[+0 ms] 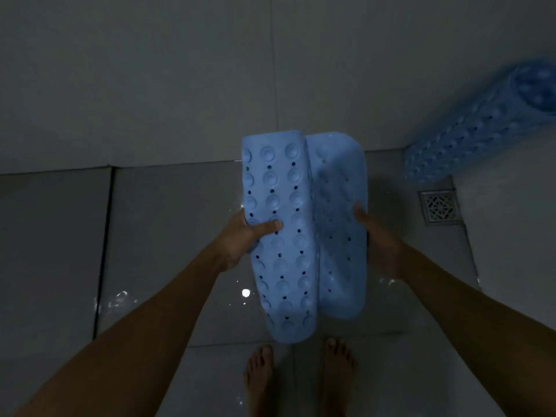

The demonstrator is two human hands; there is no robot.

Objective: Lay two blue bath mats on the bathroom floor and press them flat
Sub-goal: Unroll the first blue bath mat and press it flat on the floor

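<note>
Blue folded mat (288, 236) held by both edges above bare floor tiles (168, 236).

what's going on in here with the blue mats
A person standing barefoot on the wet tiled bathroom floor holds a folded blue bath mat up in front of them, suction-cup side showing. The left hand grips its left edge with the thumb across the cups, and the right hand holds the right edge. A second blue bath mat, rolled up, leans in the corner near the floor drain. Neither mat is laid on the floor yet.
</note>
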